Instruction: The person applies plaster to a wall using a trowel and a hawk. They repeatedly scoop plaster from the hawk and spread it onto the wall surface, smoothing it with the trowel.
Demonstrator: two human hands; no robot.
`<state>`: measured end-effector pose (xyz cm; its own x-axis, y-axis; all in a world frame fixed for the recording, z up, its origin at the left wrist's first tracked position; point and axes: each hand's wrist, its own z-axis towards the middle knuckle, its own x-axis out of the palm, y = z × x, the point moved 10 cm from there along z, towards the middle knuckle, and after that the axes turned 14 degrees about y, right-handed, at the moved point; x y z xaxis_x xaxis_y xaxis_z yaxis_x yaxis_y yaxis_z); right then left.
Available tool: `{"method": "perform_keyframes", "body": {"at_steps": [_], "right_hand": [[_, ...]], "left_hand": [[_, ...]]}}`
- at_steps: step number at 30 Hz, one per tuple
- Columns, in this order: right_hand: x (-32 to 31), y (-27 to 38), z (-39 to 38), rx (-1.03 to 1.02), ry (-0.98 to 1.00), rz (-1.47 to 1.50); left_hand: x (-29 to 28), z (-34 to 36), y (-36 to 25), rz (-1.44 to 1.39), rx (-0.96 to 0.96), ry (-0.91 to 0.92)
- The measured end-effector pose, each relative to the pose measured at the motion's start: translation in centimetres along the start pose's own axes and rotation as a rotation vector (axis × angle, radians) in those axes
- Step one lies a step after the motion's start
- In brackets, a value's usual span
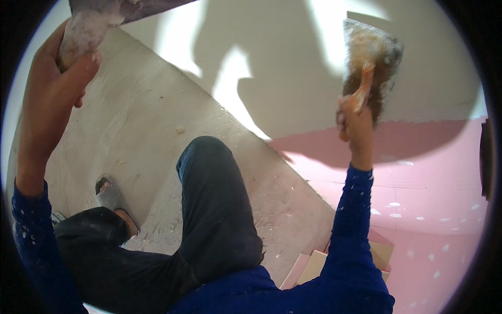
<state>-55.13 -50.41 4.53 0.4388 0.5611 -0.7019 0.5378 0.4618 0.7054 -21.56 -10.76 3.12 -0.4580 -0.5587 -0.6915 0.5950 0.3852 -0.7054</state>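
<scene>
My left hand (pixel 52 99) is wrapped round the plaster-caked handle of a wide putty knife (pixel 149 8), whose grey blade runs out of the top of the picture. At the right, my right hand (pixel 357 123) grips the orange handle of a plastering trowel (pixel 386 55). The trowel's broad plate is smeared with plaster and lies at or close to the wall; contact cannot be told. Around it the wall bears a smooth pale grey coat (pixel 282 68), which ends in a ragged edge against pink board (pixel 444 144).
Below the wall spreads a dusty concrete floor (pixel 130 125) with small crumbs. Pink-edged board pieces (pixel 312 266) lie at the wall's foot by my right arm. White filler spots (pixel 395 204) dot the pink board. My bent knee and a sandalled foot (pixel 112 196) are in view.
</scene>
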Motion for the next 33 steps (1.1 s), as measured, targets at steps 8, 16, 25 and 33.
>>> {"method": "perform_keyframes", "body": {"at_steps": [8,16,25,33], "right_hand": [[23.6,-18.3,3.0,0.108,0.428,-0.768],[27.7,-23.7,5.9,0.130,0.380,-0.838],[27.5,-23.1,6.6,0.126,0.318,-0.825],[26.1,-21.1,7.1,0.241,0.237,-0.786]], "left_hand": [[-1.1,-1.1,3.1,0.181,-0.207,-0.001],[-0.9,-1.5,-2.2,-0.275,-0.003,0.101],[-1.1,-0.7,-2.1,-0.266,0.090,0.133],[-1.6,-2.6,3.1,0.176,-0.157,-0.002]]}}
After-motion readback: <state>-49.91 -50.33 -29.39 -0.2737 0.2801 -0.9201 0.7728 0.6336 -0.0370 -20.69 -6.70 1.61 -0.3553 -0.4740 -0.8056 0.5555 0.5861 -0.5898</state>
